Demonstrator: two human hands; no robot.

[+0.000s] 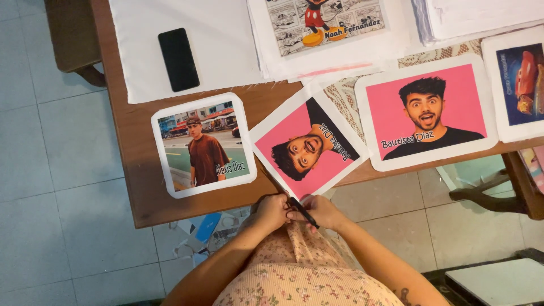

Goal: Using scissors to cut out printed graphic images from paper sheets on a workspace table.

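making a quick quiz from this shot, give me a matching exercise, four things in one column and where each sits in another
Things:
1. black rectangular phone
2. thin black pen
3. tilted pink portrait print
4. street-scene print of a person in a brown shirt

Places:
A. between both hands
B. on white fabric
C. left of the tilted print
D. at the table edge, above the hands

Pairs: 1-B, 2-A, 3-D, 4-C

I see a slim black pen pinched at the bench edge, slanting from upper left to lower right. Just above it a pink printed fabric panel lies tilted, its lower corner overhanging the bench.
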